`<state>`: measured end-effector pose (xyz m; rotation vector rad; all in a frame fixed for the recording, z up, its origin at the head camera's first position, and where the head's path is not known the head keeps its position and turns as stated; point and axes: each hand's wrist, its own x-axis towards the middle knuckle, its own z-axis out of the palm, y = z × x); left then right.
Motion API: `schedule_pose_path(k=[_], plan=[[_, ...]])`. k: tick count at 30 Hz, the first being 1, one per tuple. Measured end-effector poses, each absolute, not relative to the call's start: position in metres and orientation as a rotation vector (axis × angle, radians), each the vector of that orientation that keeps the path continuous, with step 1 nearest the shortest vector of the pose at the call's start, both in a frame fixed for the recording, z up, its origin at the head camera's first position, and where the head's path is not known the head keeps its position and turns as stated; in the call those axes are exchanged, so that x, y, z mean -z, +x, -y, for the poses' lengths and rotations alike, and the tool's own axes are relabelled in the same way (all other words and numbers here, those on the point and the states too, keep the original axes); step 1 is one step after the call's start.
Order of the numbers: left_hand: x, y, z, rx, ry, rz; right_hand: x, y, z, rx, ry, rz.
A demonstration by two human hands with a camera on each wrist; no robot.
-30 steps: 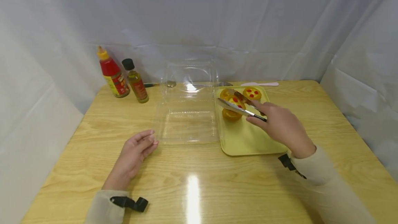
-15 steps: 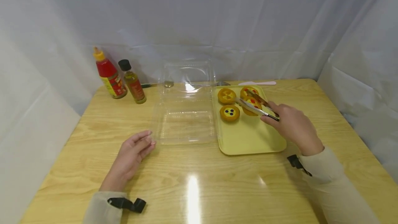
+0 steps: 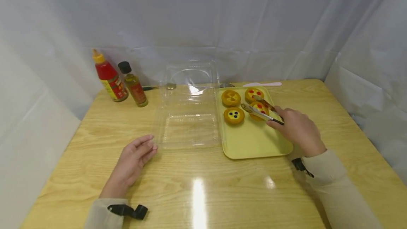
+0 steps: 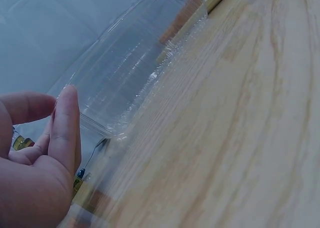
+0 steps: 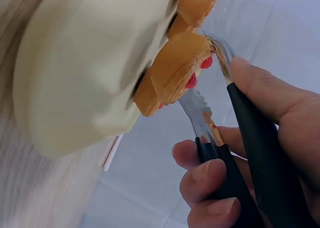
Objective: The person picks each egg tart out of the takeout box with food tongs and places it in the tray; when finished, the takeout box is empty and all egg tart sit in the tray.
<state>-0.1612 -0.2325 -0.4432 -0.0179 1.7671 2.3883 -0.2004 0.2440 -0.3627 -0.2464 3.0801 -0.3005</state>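
My right hand (image 3: 299,128) grips the black handles of a pair of metal tongs (image 3: 262,114). The tongs' tips stand on either side of an egg tart with red berries (image 5: 182,65), which overlaps the right part of the yellow tray (image 3: 254,144). Three more tarts sit at the tray's far end: one with red berries (image 3: 252,94), one with blue berries (image 3: 234,116), one with a yellow patterned top (image 3: 231,98). My left hand (image 3: 135,162) pinches the left edge of a clear plastic clamshell box (image 4: 120,88) with its lid up, between thumb and fingers.
A red sauce bottle (image 3: 109,78) and a black-capped oil bottle (image 3: 134,86) stand at the back left. Behind the box lies a spoon (image 3: 171,86). A pink knife (image 3: 264,84) lies behind the tray, near the white curtain (image 3: 190,17).
The right hand has carried the berry tart in the tongs to the right, from over the left tarts, then slightly lower. The left hand has stayed at the box.
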Motion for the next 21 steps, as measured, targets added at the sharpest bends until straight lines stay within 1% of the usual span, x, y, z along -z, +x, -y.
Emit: schedule_pose_path(k=[10, 21], plan=[[0.4428, -0.1619, 0.2344, -2.38, -0.007, -1.765, 0.3706, -0.2049, -0.2475, 0.264, -0.238, -3.087], [0.4425, -0.1615, 0.2352, -2.391, 0.005, -1.751, 0.3665, -0.2012, -0.2483, 0.315, -0.197, -3.07]])
